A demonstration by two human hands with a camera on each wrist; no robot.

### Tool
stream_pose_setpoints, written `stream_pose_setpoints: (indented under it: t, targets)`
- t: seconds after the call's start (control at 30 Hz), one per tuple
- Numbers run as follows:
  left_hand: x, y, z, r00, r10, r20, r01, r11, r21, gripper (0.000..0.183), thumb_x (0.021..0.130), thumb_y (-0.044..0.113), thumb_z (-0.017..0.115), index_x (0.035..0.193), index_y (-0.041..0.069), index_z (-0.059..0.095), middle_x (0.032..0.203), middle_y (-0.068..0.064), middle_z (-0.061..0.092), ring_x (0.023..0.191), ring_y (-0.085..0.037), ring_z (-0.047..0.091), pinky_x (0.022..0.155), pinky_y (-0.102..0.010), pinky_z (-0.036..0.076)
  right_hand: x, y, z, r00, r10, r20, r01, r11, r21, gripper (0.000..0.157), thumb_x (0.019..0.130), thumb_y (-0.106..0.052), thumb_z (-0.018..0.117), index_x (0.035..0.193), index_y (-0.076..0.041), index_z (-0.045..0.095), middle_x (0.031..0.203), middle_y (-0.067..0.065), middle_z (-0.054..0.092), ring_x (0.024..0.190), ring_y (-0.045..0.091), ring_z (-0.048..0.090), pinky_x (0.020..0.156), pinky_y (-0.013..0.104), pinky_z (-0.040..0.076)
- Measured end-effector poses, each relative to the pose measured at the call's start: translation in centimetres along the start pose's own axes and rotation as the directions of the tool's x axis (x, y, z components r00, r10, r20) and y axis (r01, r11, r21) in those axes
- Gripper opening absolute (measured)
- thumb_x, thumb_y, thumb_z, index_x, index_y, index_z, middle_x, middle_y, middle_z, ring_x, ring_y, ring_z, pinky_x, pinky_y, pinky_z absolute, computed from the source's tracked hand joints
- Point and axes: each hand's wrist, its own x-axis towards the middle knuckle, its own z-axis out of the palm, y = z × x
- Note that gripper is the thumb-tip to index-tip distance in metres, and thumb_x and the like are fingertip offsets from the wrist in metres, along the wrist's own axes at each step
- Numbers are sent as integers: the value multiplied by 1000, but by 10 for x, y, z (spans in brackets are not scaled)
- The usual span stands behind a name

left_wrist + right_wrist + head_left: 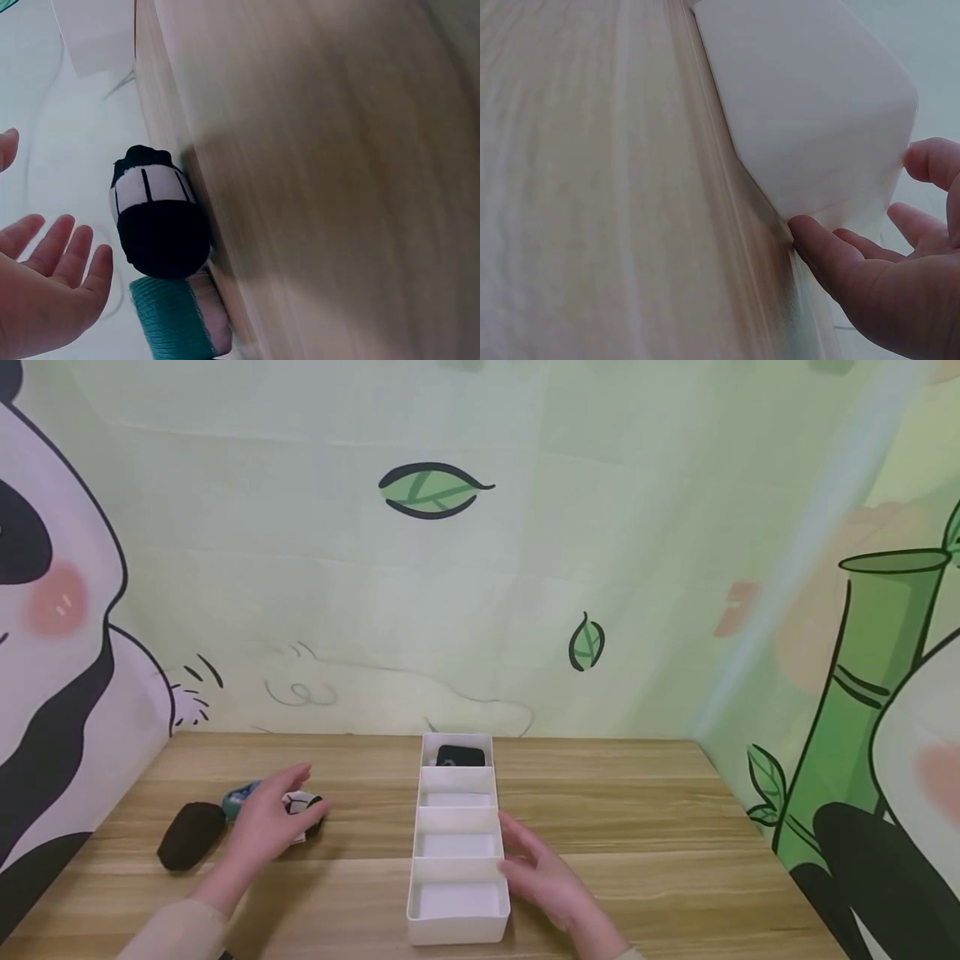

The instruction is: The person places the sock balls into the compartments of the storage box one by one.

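White walls divide a long, narrow box (457, 931) into four compartments in a row, running away from the person across the wood-grain table (637, 827). Its farthest compartment holds a dark item (461, 756), too small to make out well. The right hand (547, 881) rests its fingertips against the box's right side, fingers extended and thumb spread from them, without closing round it. Left of the box, three soft, rounded bundles lie on the table: a black bundle (192, 837) outermost, a teal bundle (172, 319) just beside it, and a black-and-white bundle (161, 225) nearest the box. The left hand (266, 822) hovers over the latter two, partly hiding them from the head view; its thumb and fingers are apart with nothing between them, and the left wrist view shows a gap from hand to bundles. Behind the table hangs a pale green backdrop (525, 543) printed with leaves, bamboo and pandas.
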Motion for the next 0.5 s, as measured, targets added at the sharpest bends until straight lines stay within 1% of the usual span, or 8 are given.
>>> stream_pose_setpoints:
  t: [0.07, 0.13, 0.33, 0.5]
  targets:
    - [-1, -2, -1, 999, -37, 14, 37, 999, -6, 79, 87, 41, 76, 142, -7, 45, 135, -29, 54, 124, -45, 49, 102, -60, 38, 0, 0, 0, 1000, -2, 0, 2, 1000, -1, 72, 96, -9, 62, 157, -9, 24, 155, 32, 23, 135, 48, 36, 102, 48, 44]
    - [-3, -3, -2, 998, -62, 23, 62, 998, -5, 81, 87, 43, 75, 143, -8, 43, 136, -30, 52, 126, -46, 48, 103, -60, 37, 0, 1, 0, 1000, -5, 2, 5, 1000, -6, 72, 96, -9, 62, 157, -9, 24, 155, 32, 23, 135, 48, 36, 102, 48, 44]
    - [-9, -7, -3, 997, -74, 8, 74, 997, 23, 78, 87, 36, 77, 140, -12, 45, 134, -35, 50, 123, -49, 48, 101, -59, 39, 0, 1, -1, 1000, -8, 11, 8, 1000, -6, 72, 96, -10, 62, 158, -10, 24, 155, 31, 23, 136, 48, 36, 102, 46, 45]
    - [-12, -11, -3, 994, -105, 14, 104, 994, 36, 83, 84, 39, 79, 140, -12, 44, 135, -36, 50, 124, -49, 47, 102, -59, 37, 0, 0, -1, 1000, -11, 18, 11, 1000, -1, 72, 97, -9, 61, 158, -9, 23, 155, 31, 22, 136, 48, 35, 102, 47, 45]
